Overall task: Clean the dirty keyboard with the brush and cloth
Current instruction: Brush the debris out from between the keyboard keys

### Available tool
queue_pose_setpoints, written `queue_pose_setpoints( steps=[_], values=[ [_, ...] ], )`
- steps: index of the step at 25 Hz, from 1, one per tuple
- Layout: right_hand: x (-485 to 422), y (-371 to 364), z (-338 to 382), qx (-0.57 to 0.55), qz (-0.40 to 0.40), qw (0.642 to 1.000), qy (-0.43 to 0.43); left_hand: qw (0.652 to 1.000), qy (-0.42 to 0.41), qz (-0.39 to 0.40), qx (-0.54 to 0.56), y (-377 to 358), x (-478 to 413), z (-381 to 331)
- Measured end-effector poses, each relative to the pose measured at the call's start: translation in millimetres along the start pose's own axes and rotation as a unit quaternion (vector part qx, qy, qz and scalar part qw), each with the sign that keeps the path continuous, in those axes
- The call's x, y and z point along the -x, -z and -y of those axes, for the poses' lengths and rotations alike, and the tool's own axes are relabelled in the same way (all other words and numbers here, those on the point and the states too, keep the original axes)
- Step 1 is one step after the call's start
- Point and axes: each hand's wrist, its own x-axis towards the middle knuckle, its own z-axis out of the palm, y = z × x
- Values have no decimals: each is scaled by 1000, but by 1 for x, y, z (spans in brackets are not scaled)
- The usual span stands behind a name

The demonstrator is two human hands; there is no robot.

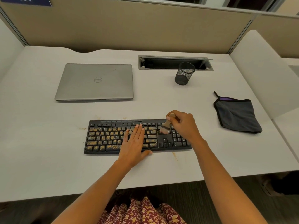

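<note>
While the right hand (pixel 182 125) grips the wooden brush (pixel 166 126), bristles on the keys left of the number pad, the left hand (pixel 134 143) lies flat, steadying the black keyboard (pixel 103 138) at centre frame. Brushing looks half done: tan grit coats the left keys, so next sweep leftward. Soft grey cloth (pixel 236 115) waits folded at right on the smooth counter (pixel 40 126).

matt plastic keyboard (pixel 113 138), wooden brush (pixel 167 124)

Your keyboard (pixel 106 138) lies mid-frame on the desk (pixel 40 143), brush (pixel 165 126) on its right part; laptop (pixel 95 82) sits upper left of it, mesh cup (pixel 184 74) upper right, cloth (pixel 236 115) far right.
</note>
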Motion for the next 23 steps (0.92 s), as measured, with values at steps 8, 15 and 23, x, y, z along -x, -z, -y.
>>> queue_pose_setpoints(
  steps=[8,15,23],
  values=[
    [-1,2,0,-29,-70,997,-8,1000,2,5,-3,1,1,0],
    [8,2,-7,14,-85,996,12,1000,2,-3,2,-1,1,0],
    [5,13,0,139,1,990,21,1000,3,4,-2,-1,1,-1]
  ],
)
